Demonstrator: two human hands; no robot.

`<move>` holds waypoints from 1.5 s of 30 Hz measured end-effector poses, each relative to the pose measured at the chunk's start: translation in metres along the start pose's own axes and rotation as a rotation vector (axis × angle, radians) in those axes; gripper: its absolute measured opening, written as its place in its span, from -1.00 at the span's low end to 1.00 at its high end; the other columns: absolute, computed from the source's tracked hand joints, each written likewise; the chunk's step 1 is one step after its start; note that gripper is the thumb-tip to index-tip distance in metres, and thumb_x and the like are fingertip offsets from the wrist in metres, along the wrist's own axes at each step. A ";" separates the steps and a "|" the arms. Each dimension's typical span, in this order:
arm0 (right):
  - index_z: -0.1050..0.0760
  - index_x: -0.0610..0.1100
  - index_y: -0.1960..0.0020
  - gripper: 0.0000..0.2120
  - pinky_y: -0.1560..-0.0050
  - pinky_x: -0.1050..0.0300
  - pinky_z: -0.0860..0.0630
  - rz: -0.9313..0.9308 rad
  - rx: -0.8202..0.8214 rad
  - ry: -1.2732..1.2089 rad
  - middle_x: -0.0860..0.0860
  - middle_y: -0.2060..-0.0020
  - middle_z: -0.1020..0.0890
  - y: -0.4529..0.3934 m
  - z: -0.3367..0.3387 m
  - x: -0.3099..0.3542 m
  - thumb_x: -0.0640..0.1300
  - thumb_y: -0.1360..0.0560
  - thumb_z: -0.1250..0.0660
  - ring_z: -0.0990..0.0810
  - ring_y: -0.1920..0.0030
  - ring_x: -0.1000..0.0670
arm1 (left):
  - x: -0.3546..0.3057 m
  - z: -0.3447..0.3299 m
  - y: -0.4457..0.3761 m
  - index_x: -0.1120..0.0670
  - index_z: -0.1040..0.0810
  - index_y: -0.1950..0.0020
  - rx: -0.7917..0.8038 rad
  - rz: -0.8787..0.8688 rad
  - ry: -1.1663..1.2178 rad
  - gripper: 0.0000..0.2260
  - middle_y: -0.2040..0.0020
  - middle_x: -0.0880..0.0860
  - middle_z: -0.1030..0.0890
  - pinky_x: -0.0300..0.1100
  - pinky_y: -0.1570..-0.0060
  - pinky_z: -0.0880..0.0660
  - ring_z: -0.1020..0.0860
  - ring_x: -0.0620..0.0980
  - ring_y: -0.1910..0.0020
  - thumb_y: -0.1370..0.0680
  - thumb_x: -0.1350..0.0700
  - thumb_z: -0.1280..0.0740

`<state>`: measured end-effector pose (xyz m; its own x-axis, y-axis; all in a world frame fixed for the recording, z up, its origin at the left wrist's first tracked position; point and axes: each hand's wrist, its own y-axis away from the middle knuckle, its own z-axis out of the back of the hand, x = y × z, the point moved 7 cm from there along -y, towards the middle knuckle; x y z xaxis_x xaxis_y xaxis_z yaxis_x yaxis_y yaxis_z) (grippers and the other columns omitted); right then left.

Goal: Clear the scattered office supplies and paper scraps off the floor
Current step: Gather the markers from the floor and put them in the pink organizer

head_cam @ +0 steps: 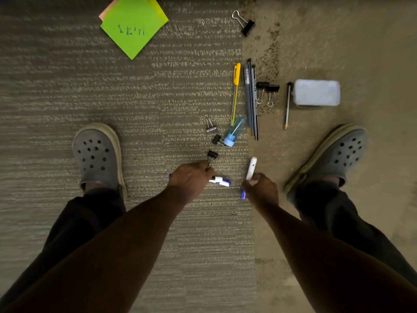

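Hands point(191, 177) low over ribbed carpet point(67, 86)

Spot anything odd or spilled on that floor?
Yes: dark specks are strewn over the carpet seam beside the grey pens, like spilled crumbs or dirt. Otherwise only scattered supplies; the sticky notes lie askew.

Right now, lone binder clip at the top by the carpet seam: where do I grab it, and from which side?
Probably pinch the black body of the binder clip, coming straight down from above. It lies flat on the floor with its wire handles splayed up-left, away from the person, so the body faces them. Nothing lies beside it. The handles would also pinch, but they're thin and may pivot.
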<state>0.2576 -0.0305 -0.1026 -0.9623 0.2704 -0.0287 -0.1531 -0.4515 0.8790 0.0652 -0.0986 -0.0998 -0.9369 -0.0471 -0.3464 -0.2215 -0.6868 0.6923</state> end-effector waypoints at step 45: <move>-0.34 0.00 -0.16 -0.61 0.13 0.04 -0.55 0.906 -0.305 -0.945 -0.19 0.01 -0.61 0.699 0.425 0.390 -0.46 -0.55 -0.14 -0.64 0.22 -0.08 | 0.077 0.643 0.559 0.20 -0.50 -0.04 -0.445 -0.176 2.321 -0.75 0.14 0.23 -0.64 0.13 0.03 -0.60 -0.65 0.20 0.15 -0.37 0.32 -0.25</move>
<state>-0.1291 0.1204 0.7027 -0.2468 0.2004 0.9481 0.2877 -0.9191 0.2691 -0.3050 -0.0199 0.6681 0.8746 -0.1947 -0.4440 0.1105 -0.8116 0.5736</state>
